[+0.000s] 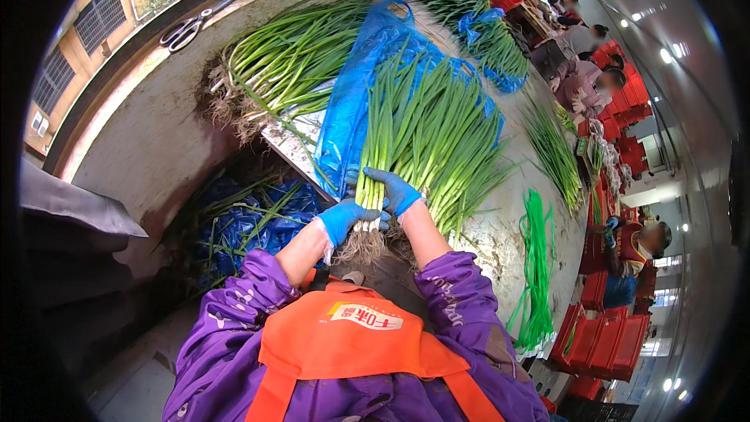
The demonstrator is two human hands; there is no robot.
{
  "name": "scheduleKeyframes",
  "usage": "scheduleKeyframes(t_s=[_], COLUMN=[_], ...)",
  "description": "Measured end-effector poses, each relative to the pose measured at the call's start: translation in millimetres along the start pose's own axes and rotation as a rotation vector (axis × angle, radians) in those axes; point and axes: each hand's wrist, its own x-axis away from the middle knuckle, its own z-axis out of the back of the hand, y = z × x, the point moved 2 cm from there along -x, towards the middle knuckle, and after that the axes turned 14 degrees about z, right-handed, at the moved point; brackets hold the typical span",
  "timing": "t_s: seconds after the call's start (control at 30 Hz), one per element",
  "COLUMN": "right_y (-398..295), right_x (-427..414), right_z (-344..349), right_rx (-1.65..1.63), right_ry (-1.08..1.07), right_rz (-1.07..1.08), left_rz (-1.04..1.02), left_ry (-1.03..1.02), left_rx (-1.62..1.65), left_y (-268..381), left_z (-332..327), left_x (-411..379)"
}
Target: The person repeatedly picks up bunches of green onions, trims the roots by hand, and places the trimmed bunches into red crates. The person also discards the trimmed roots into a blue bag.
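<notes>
Both my hands wear blue gloves and grip one small bunch of scallions [370, 192] near its white ends. My left hand [347, 220] closes around the bases just above the hanging roots. Slightly higher, my right hand [396, 190] wraps the stalks, its thumb across the front. The bunch points away from me, roots towards my orange apron [345, 340]. Right beside it, a larger pile of scallions [445, 140] lies on a blue plastic bag [345, 111] on the metal table [498, 234]. Part of the fingers is hidden behind the stalks.
More rooted scallions [299, 53] lie at the far left, with scissors [190, 29] on the window ledge. Green plastic ties [534, 264] and another scallion bundle [551, 152] lie rightward. A blue bag with scraps [252, 223] sits below left. Red crates [609, 343] and people stand beyond.
</notes>
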Motion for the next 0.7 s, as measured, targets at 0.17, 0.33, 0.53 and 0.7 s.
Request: scheduleKeyframes(t_s=[0.17,0.33,0.53,0.7], right_y=[5.2,-1.6,-36.4,-46.3], right_x=[-8.4,-5.4,48.0,100.7], right_z=[-16.4,-35.3,-74.6,-64.8], right_rx=[0.046,0.315,0.644,0.998], right_ry=[0.113,0.054,-0.009,-0.056], right_rz=[0.104,0.227,0.181,0.079], left_rz=[-0.055,-0.194,-0.261,-0.563], left_ry=[0.052,0.138,0.201,0.448], left_rx=[-0.042,-0.357,-0.444,-0.454], left_y=[-1.5,-7.7,-5.9,18.6], left_z=[13.5,20.0,36.7,70.7], left_x=[11.0,6.5,16.8,73.9])
